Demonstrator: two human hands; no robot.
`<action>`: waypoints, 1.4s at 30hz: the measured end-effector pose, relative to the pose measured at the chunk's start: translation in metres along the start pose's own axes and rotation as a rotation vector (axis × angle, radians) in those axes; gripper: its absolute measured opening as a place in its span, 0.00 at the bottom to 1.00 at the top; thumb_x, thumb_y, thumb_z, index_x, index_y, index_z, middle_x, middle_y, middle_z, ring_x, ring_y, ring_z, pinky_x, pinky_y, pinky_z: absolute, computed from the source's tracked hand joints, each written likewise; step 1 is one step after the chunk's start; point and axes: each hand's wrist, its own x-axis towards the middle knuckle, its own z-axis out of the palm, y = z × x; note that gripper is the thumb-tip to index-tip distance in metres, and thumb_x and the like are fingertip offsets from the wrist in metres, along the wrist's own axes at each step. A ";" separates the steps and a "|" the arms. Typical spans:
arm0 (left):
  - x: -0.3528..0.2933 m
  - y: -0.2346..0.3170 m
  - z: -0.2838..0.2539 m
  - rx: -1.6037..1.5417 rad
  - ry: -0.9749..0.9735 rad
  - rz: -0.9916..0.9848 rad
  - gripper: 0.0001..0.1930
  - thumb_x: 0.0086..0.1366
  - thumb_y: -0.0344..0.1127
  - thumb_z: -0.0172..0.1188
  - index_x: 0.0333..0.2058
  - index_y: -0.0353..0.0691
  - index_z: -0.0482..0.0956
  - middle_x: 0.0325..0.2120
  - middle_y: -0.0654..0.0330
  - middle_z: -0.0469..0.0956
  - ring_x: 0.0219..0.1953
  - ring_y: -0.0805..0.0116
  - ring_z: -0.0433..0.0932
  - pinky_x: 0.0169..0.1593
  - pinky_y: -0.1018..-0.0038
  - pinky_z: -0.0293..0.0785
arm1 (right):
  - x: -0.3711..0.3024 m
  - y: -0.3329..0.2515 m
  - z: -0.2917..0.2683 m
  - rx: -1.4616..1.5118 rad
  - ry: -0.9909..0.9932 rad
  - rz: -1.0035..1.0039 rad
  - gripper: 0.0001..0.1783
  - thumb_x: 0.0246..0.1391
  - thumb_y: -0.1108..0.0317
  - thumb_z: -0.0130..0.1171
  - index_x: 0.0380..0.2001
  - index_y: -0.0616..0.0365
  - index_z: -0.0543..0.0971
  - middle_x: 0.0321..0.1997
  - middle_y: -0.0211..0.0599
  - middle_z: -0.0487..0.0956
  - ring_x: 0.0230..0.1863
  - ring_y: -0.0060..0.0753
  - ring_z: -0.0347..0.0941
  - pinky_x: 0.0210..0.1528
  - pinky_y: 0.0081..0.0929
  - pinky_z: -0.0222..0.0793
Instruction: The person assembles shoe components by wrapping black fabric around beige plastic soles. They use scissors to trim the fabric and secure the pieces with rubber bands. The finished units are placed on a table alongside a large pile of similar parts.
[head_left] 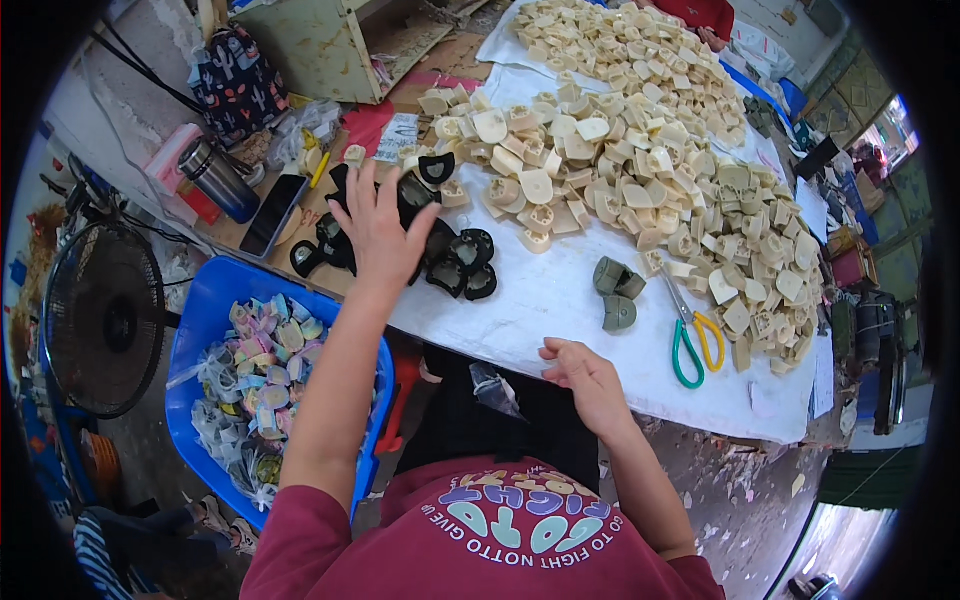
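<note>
My left hand (378, 235) is spread wide over a cluster of small black cup-shaped pieces (472, 250) with dark hollow insides. It partly hides them, and I see nothing held in it. At the table's front edge is my right hand (588, 385), loosely bent, thumb and forefinger apart with nothing visible between them. A few olive-green pieces (618, 285) of similar shape lie just beyond it. To their right rest scissors (690, 335) with one green and one yellow handle. On my lap sits a small clear plastic bag (495, 392).
A large heap of cream-coloured moulded pieces (600, 150) covers the far and right table. A blue tub (190, 400) of bagged pastel pieces stands at lower left. Phone (273, 215), steel flask (215, 178) and yellow pen (320, 170) lie left; beyond the tub stands a fan (105, 320).
</note>
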 end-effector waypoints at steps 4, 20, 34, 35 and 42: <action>0.001 -0.020 0.026 0.051 -0.172 -0.145 0.40 0.60 0.57 0.57 0.63 0.39 0.55 0.66 0.48 0.48 0.69 0.46 0.41 0.61 0.31 0.37 | -0.012 0.020 0.017 -0.236 0.004 -0.082 0.16 0.57 0.63 0.58 0.44 0.63 0.77 0.38 0.42 0.80 0.33 0.31 0.76 0.39 0.25 0.71; -0.135 0.018 -0.071 -0.329 -0.130 -0.051 0.20 0.57 0.27 0.61 0.50 0.38 0.73 0.54 0.47 0.67 0.57 0.51 0.66 0.59 0.63 0.59 | -0.022 0.075 0.073 -0.559 -0.074 -0.324 0.12 0.45 0.69 0.66 0.30 0.60 0.74 0.33 0.42 0.76 0.28 0.43 0.76 0.29 0.35 0.71; -0.202 0.041 -0.070 -0.387 -0.706 -0.143 0.09 0.50 0.33 0.64 0.30 0.37 0.78 0.28 0.55 0.73 0.36 0.56 0.72 0.39 0.63 0.64 | -0.023 0.072 0.080 -0.819 -0.206 -0.312 0.14 0.44 0.64 0.63 0.27 0.61 0.72 0.29 0.46 0.75 0.27 0.49 0.77 0.27 0.40 0.73; -0.200 0.040 -0.071 -0.407 -0.726 -0.199 0.08 0.50 0.33 0.64 0.29 0.38 0.79 0.29 0.56 0.73 0.37 0.56 0.71 0.41 0.62 0.63 | -0.022 0.074 0.080 -0.826 -0.205 -0.316 0.13 0.44 0.64 0.62 0.27 0.61 0.72 0.28 0.47 0.75 0.27 0.50 0.76 0.27 0.40 0.73; -0.192 0.052 -0.091 -0.630 -0.719 -0.418 0.09 0.54 0.31 0.66 0.32 0.33 0.80 0.27 0.57 0.74 0.29 0.67 0.76 0.35 0.74 0.71 | -0.029 0.079 0.045 -0.309 -0.162 -0.051 0.09 0.48 0.68 0.61 0.28 0.63 0.75 0.23 0.38 0.77 0.22 0.30 0.75 0.24 0.29 0.71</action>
